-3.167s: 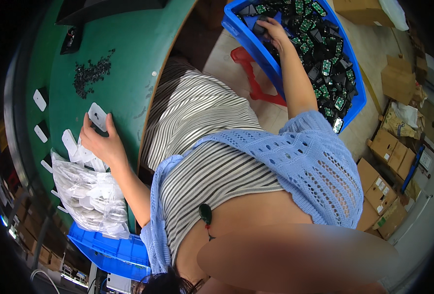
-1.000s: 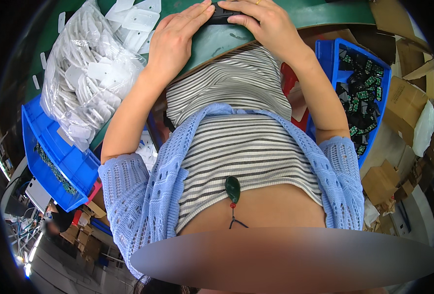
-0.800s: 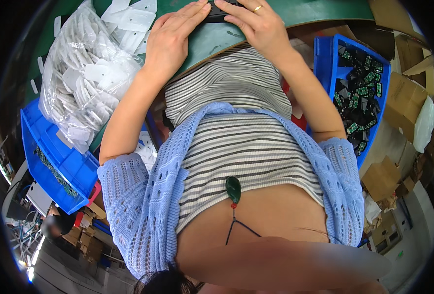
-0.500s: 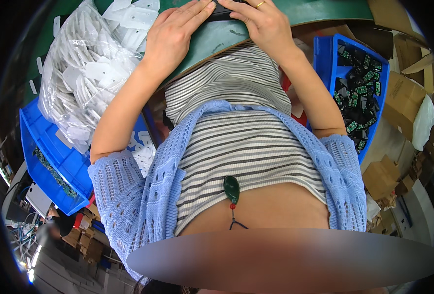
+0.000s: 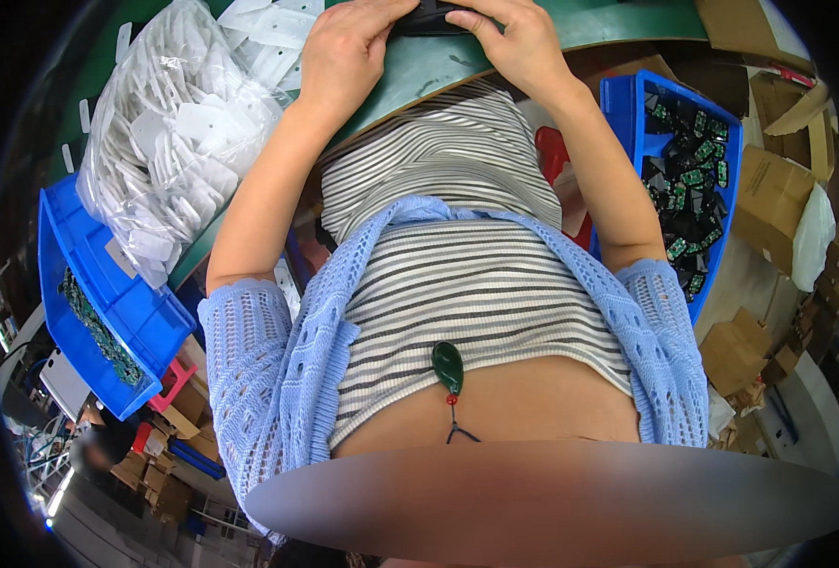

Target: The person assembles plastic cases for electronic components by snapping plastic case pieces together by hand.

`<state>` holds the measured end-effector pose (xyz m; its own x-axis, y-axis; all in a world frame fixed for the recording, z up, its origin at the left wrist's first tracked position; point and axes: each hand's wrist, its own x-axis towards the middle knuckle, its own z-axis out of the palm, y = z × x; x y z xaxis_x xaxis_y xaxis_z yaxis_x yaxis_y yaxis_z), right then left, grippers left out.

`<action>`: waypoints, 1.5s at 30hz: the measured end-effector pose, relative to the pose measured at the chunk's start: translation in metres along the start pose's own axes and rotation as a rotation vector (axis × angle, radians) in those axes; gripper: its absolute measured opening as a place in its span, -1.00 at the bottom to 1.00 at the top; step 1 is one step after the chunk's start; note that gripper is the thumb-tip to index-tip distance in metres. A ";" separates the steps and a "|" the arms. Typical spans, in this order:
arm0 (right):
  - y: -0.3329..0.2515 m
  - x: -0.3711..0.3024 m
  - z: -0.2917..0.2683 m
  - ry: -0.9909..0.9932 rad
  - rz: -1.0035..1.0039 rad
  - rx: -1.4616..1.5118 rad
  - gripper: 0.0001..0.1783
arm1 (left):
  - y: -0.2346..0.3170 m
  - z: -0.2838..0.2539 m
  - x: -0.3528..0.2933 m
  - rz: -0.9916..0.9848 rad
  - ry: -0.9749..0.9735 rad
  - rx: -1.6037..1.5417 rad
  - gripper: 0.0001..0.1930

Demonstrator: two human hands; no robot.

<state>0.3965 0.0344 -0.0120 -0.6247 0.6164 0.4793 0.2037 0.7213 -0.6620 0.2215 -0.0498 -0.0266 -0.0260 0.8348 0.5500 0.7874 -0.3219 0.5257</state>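
At the top edge of the view, a small black plastic part [image 5: 429, 21] rests on or just over the green worktable; the frame's edge cuts off some of it. My right hand [image 5: 517, 45] grips its right end, with the thumb along the near side. From the left, my left hand [image 5: 346, 52] closes on the other end, fingers curled and the tips partly out of view. Beside my left forearm lies a clear plastic bag [image 5: 178, 142] full of flat white plastic pieces. More loose white pieces [image 5: 273, 36] are spread behind it.
A blue bin [image 5: 625, 123] of black parts with green circuit boards stands at my right. Another blue bin [image 5: 121, 317] holding circuit boards is at my left. The curved edge of the green table [image 5: 410, 90] runs before me. Cardboard boxes [image 5: 770, 204] are stacked at far right.
My left hand's fingers, stretched over the black part before, are now more curled at its left end. My right thumb lies along its near side. The view has shifted slightly.
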 end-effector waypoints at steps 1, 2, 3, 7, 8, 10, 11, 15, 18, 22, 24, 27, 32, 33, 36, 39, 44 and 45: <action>0.000 -0.001 0.001 -0.011 0.009 -0.020 -0.71 | -0.001 0.000 -0.001 0.002 -0.010 0.005 -0.76; 0.001 -0.001 0.001 -0.010 0.008 -0.021 -0.71 | -0.003 0.001 -0.001 0.003 -0.009 0.005 -0.76; 0.003 -0.001 0.001 -0.001 -0.004 -0.014 -0.70 | -0.004 0.002 -0.002 0.005 -0.017 0.015 -0.75; 0.004 -0.001 -0.001 -0.009 -0.027 -0.032 -0.69 | -0.007 0.004 -0.004 0.046 -0.071 0.054 -0.65; 0.004 -0.002 0.000 -0.009 -0.027 -0.033 -0.69 | -0.010 0.013 -0.007 0.046 -0.071 0.053 -0.65; 0.005 -0.003 0.006 0.059 -0.081 -0.010 -0.71 | -0.018 0.036 -0.017 0.274 0.305 -0.286 -0.53; 0.013 -0.002 0.001 0.072 -0.069 -0.023 -0.71 | 0.005 0.009 -0.007 0.109 -0.165 0.217 -0.41; 0.021 0.025 -0.004 -0.168 0.274 0.172 -0.75 | -0.004 0.017 0.015 0.060 -0.042 0.270 -0.66; 0.005 0.036 -0.009 -0.219 0.536 0.450 -0.70 | -0.014 0.017 0.017 -0.125 -0.010 0.057 -0.70; 0.011 0.024 -0.005 -0.107 0.082 0.672 -0.61 | -0.012 0.010 0.017 -0.605 -0.127 -0.546 -0.71; 0.012 0.025 -0.001 -0.095 0.424 0.723 -0.63 | 0.003 0.001 0.023 -0.713 -0.237 -0.759 -0.70; 0.010 0.026 -0.002 -0.045 0.285 0.526 -0.71 | 0.016 -0.004 0.027 -0.758 -0.211 -0.876 -0.68; 0.009 0.032 0.002 0.002 0.314 0.609 -0.71 | 0.008 0.002 0.033 -0.718 -0.134 -0.807 -0.70; 0.009 0.034 0.002 0.006 0.349 0.600 -0.72 | 0.006 0.004 0.033 -0.713 -0.131 -0.804 -0.70; 0.014 0.036 0.007 0.080 0.280 0.627 -0.72 | 0.007 0.006 0.037 -0.709 -0.133 -0.803 -0.71; 0.021 0.042 0.000 0.124 0.262 0.451 -0.73 | 0.010 0.006 0.056 -0.644 -0.126 -0.741 -0.73; 0.006 0.058 -0.015 0.469 0.478 0.536 -0.67 | -0.078 0.027 0.132 -0.742 -0.122 -0.499 -0.81; 0.005 0.055 -0.019 0.457 0.455 0.592 -0.73 | -0.096 0.023 0.146 -0.634 -0.017 -0.472 -0.76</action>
<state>0.3775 0.0779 0.0214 -0.1890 0.9623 0.1958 -0.1445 0.1700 -0.9748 0.1563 0.1128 -0.0114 -0.3700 0.9279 0.0449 0.2811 0.0657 0.9574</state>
